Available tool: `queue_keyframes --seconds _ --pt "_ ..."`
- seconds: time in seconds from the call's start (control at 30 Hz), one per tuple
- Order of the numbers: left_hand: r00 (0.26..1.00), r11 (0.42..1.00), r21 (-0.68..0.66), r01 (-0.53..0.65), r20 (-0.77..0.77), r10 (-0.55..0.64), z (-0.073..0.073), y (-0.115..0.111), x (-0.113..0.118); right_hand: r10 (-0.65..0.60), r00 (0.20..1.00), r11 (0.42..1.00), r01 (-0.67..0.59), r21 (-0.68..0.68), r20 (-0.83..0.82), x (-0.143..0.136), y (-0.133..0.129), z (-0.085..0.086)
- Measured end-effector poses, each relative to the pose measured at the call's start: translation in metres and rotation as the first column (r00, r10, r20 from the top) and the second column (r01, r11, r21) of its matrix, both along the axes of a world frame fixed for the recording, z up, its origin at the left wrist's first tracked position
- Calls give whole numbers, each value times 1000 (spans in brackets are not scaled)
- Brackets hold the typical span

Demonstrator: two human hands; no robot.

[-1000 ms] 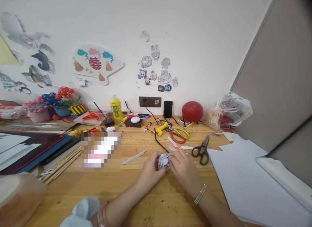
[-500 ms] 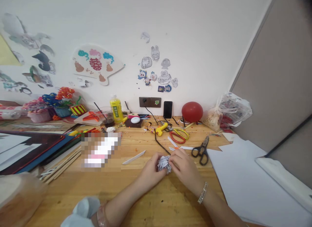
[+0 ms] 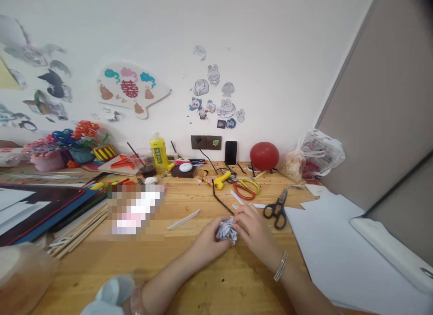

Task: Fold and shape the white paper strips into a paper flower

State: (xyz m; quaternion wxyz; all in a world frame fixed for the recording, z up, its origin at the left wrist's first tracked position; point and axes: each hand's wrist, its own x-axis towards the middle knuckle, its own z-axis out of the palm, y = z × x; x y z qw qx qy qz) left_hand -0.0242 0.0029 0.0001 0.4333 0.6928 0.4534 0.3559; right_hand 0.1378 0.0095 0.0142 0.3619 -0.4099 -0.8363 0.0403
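Note:
Between my two hands is a small white paper ball (image 3: 226, 232) made of many folded, overlapping strips. My left hand (image 3: 210, 236) is wrapped round its left side, thumb below. On its upper right, the fingers of my right hand (image 3: 253, 225) pinch together at the ball's edge; their tips are partly hidden. Just behind the hands lie a black pipe cleaner (image 3: 221, 200) and white paper strips (image 3: 237, 197). Another loose paper strip (image 3: 183, 220) rests to the left. Black-handled scissors (image 3: 276, 210) lie to the right of my right hand.
Red-and-yellow-handled scissors (image 3: 246, 188) and a yellow glue gun (image 3: 222, 180) lie farther back. Along the wall stand a yellow drink bottle (image 3: 158, 151), a phone (image 3: 231, 153) and a red balloon (image 3: 264, 155). White paper sheets (image 3: 341, 247) cover the right side; wooden sticks (image 3: 83, 231) lie left.
The paper ball has turned slightly in my hands, showing more of its folded strips. My hands keep nearly the same hold. The whole view has shifted a little.

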Motion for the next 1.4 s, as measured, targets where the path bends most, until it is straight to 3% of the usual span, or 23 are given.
queue_keyframes --seconds 0.37,0.53,0.7,0.93,1.2,1.4 --pt "992 994 -110 4 125 10 -1 2 0 30 995 999 -34 34 98 5 -1 4" --pt "992 997 -78 -4 122 14 2 1 1 42 988 988 -63 140 148 4 0 0" --pt "986 994 -107 -35 158 52 7 -1 2 40 994 977 -60 204 97 0 0 -4" --pt "986 995 -93 -33 159 48 5 0 3 35 999 996 -35 81 2 0 -1 -1" --pt "972 992 -125 -31 226 59 3 1 2 -15 998 998 18 59 -56 -1 0 -3" --pt "979 990 -137 36 203 -7 2 0 2 62 996 995 -67 -74 -69 4 1 1"
